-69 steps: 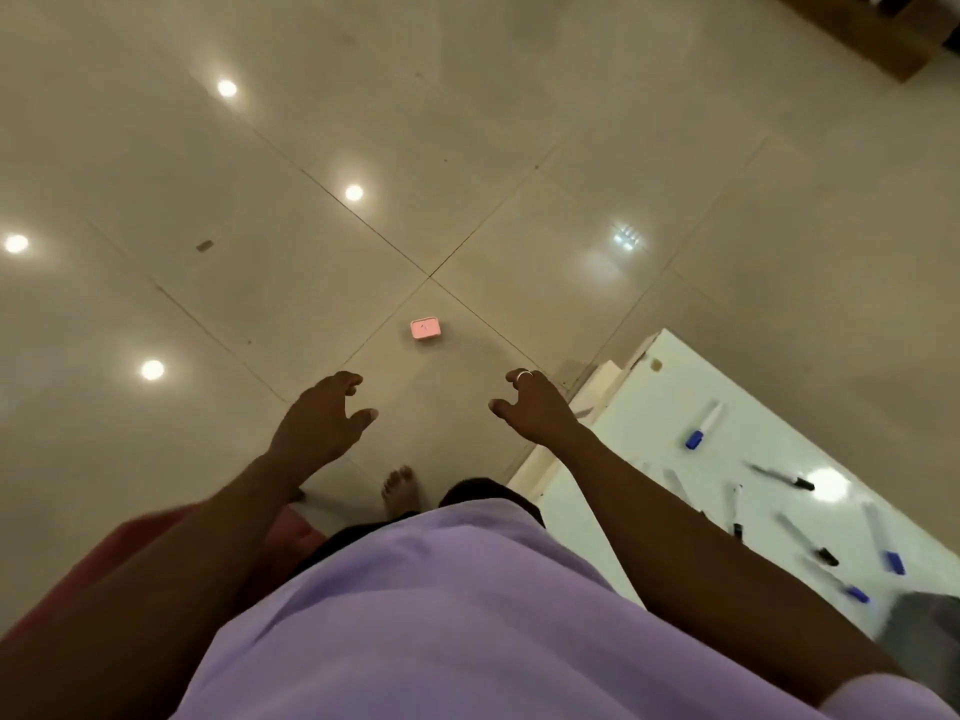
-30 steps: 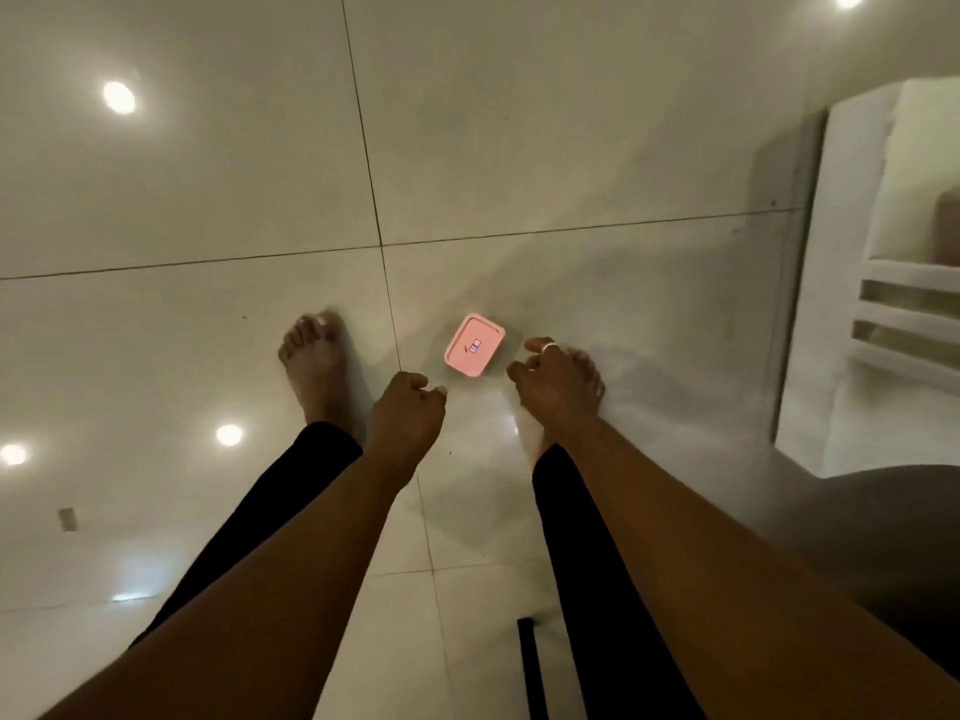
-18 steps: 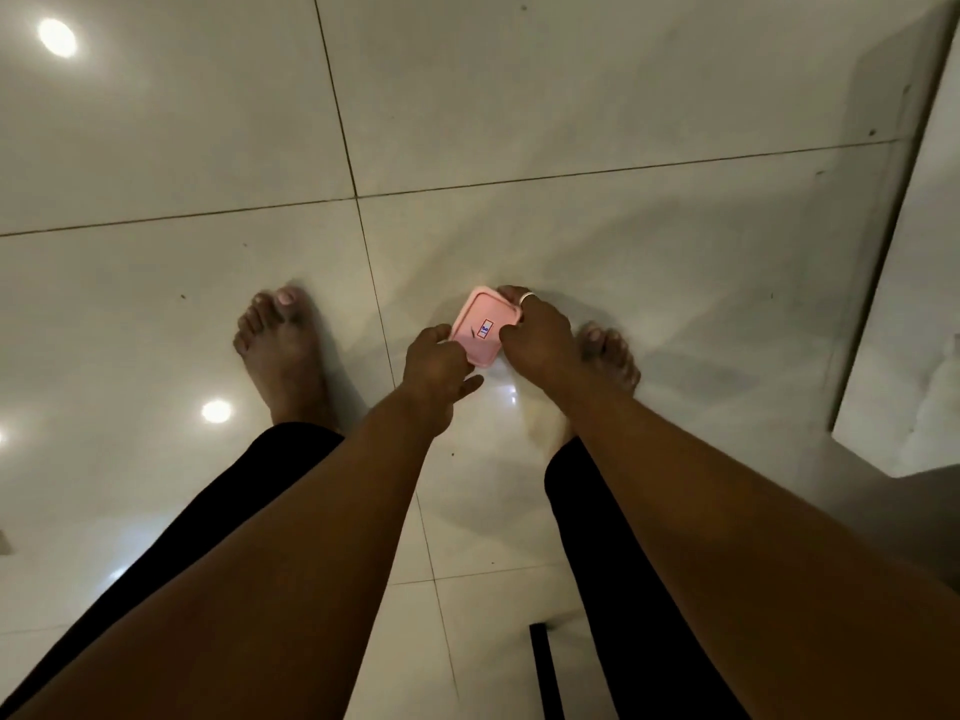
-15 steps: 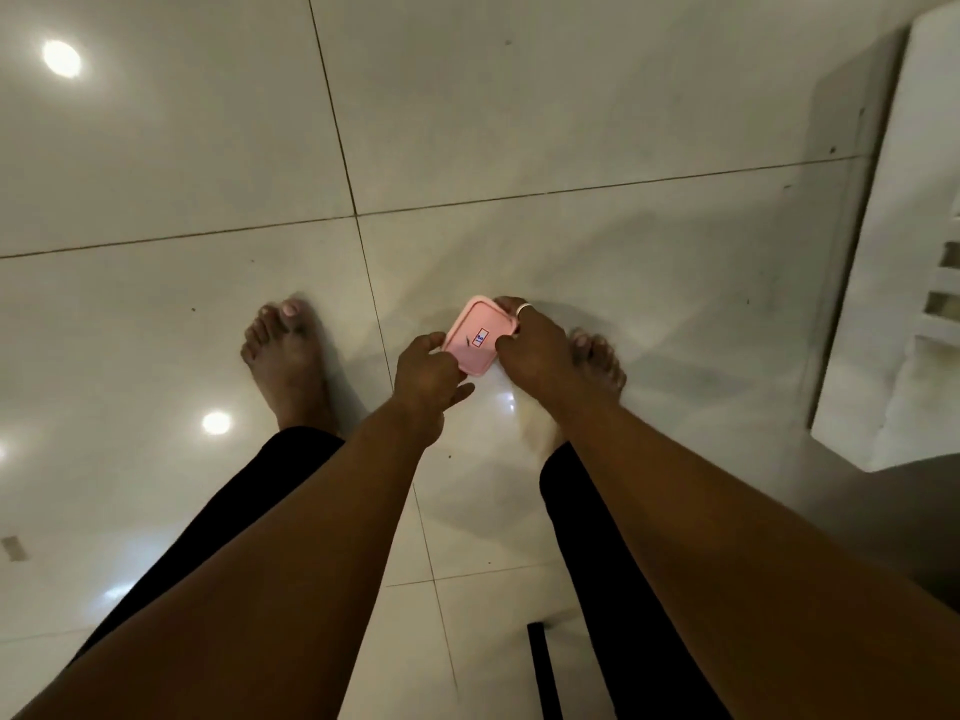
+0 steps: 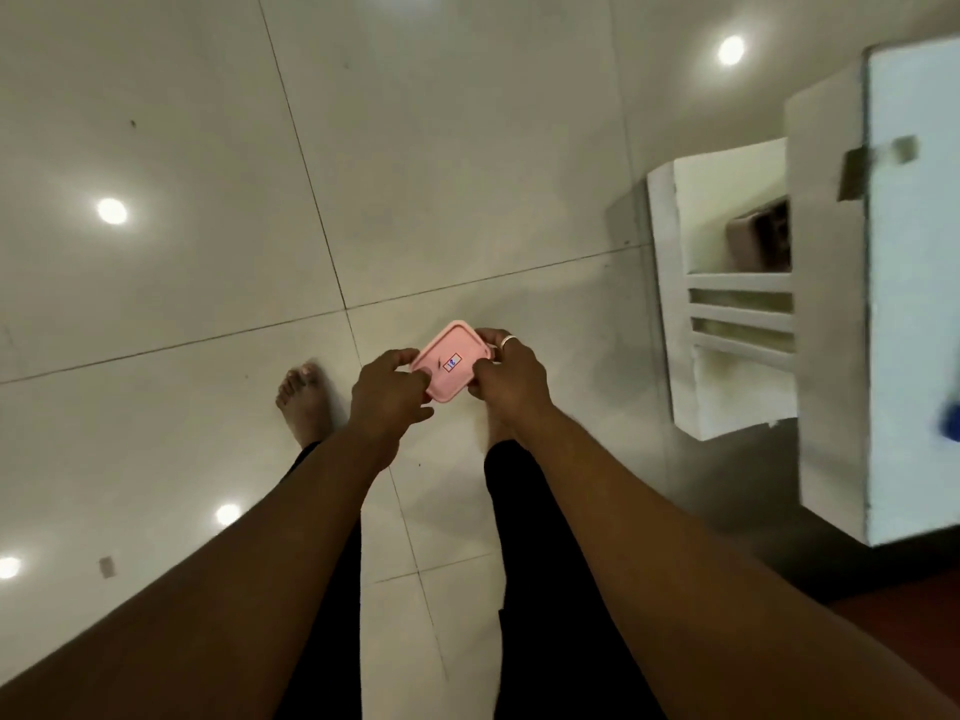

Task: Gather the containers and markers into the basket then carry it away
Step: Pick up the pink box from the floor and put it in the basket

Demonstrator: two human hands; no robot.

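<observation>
Left hand [image 5: 387, 394] pinches the container [image 5: 451, 363] at its 8 o'clock edge, and right hand [image 5: 511, 374] pinches it at 3 o'clock. It looks like light, stiff, slick plastic, so gripping opposite edges suits it.

Left hand [image 5: 387, 402] and right hand [image 5: 511, 379] are covering sides of pink container [image 5: 441, 379]; label [image 5: 452, 362] is showing too small to read. Blurred blue blob [image 5: 950, 426] on surface [image 5: 909, 304] is running off-frame.

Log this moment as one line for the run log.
object: pink container | left hand: grips left edge | right hand: grips right edge | place: over floor
</observation>
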